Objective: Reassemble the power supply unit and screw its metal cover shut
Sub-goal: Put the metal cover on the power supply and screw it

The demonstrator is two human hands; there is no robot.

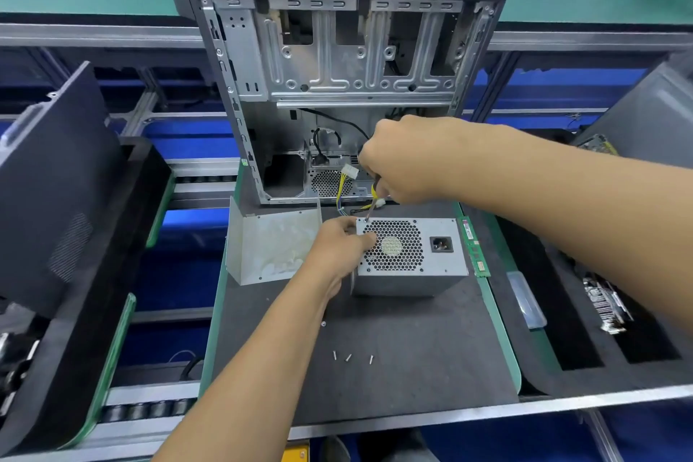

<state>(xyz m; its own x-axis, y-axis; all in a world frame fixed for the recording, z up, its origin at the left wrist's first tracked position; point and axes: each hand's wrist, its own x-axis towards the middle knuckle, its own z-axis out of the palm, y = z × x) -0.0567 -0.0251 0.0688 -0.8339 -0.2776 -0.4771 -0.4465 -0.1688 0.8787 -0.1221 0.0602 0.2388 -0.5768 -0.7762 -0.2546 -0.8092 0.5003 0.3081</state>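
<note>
The grey power supply unit [423, 255] stands on the dark mat, its honeycomb fan grille and black power socket facing up. My left hand [339, 246] grips its left edge, thumb on the grille. My right hand [401, 161] grips a screwdriver [371, 208] with a yellow-and-black handle, its tip at the unit's top-left corner screw. A bent metal cover [273, 246] stands on the mat to the left of the unit. Three loose screws [350, 357] lie on the mat in front.
An open computer case [337, 86] stands upright behind the unit, with wires and white connectors hanging out. A green memory stick [474, 248] lies right of the unit, a clear plastic box [525, 298] beyond it. A dark side panel [56, 180] leans at left.
</note>
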